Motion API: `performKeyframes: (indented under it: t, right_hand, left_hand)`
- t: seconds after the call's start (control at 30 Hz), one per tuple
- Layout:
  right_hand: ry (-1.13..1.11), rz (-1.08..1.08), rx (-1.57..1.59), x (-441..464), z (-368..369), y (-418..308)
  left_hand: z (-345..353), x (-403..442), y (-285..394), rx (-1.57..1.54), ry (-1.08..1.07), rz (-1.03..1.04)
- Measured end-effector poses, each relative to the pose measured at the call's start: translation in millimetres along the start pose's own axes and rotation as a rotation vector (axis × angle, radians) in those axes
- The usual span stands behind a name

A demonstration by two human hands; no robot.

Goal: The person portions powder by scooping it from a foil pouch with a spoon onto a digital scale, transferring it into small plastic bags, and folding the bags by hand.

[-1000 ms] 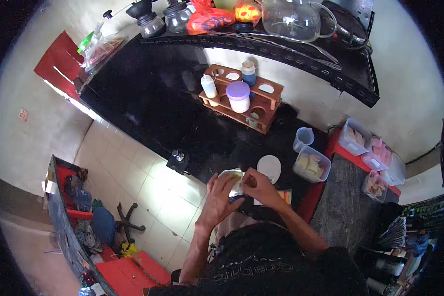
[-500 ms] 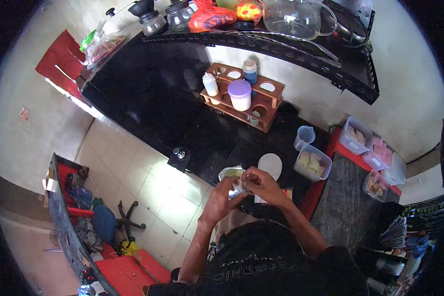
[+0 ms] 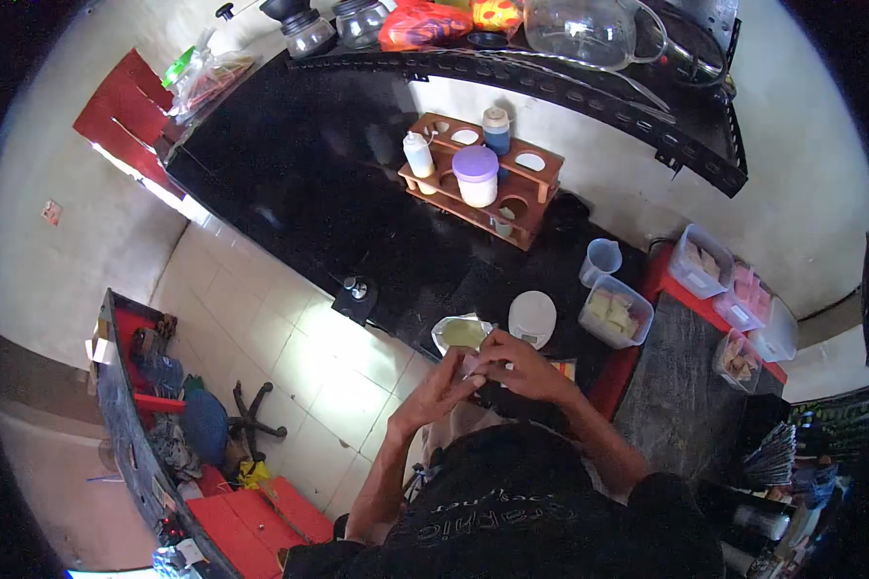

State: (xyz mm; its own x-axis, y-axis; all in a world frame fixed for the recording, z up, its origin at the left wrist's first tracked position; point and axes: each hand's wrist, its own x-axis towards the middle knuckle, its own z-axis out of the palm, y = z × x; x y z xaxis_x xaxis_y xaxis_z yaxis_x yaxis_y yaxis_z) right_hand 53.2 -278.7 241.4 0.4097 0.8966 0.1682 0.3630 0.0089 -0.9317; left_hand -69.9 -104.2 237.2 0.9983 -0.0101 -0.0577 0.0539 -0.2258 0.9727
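Close together in front of my body, both hands work at a small translucent plastic bag (image 3: 470, 365). My left hand (image 3: 436, 394) is closed on its left side with thumb and fingers. My right hand (image 3: 523, 368) pinches the bag from the right. Fingers cover much of it, so its contents cannot be made out. Just beyond my hands an open silvery pouch (image 3: 442, 339) shows pale green powder (image 3: 464, 334) inside. A round white kitchen scale (image 3: 532, 318) lies on the black counter to the right of the pouch.
A wooden rack (image 3: 541, 183) holds a purple-lidded tub (image 3: 476, 177) and squeeze bottles. To the right stand a clear measuring jug (image 3: 602, 261) and a plastic box with pale green packets (image 3: 616, 314). A metal tamper (image 3: 355, 288) is by the counter edge. Overhead runs a black shelf (image 3: 589, 101).
Both hands stay on the plastic bag, with the fingers slightly shifted. More of the pouch and its green powder shows now. The view has moved slightly.
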Motion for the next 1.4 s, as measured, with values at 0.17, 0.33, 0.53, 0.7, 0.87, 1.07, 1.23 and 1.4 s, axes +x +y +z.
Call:
performKeyframes:
  t: [0.17,0.33,0.53,0.7,0.87,1.07,1.23,1.4]
  right_hand:
    - [0.126,-0.077,-0.039,-1,12,-1]
    - [0.148,-0.105,-0.110,-8,21,-8]
    - [0.002,0.008,-0.103,-15,21,-2]
    - [-0.043,-0.171,-0.158,-1,15,7]
    - [-0.175,0.026,-0.050,27,-5,-5]
    - [-0.173,0.010,0.096,61,-19,-6]
    - [0.237,-0.028,-0.313,72,-14,41]
    - [0.043,0.264,-0.892,41,27,117]
  left_hand:
    - [4,-2,-10,-0.339,-0.032,0.023]
    - [2,-7,-19,-0.265,0.034,0.015]
    - [-1,-17,-27,-0.283,-0.021,0.007]
    - [-5,-14,-15,-0.266,-0.006,0.009]
    - [-25,4,-23,-0.270,0.013,-0.028]
    - [-43,9,-11,-0.296,0.181,0.036]
    - [-45,7,-31,-0.119,0.393,0.095]
    - [-28,4,-83,0.107,0.462,0.044]
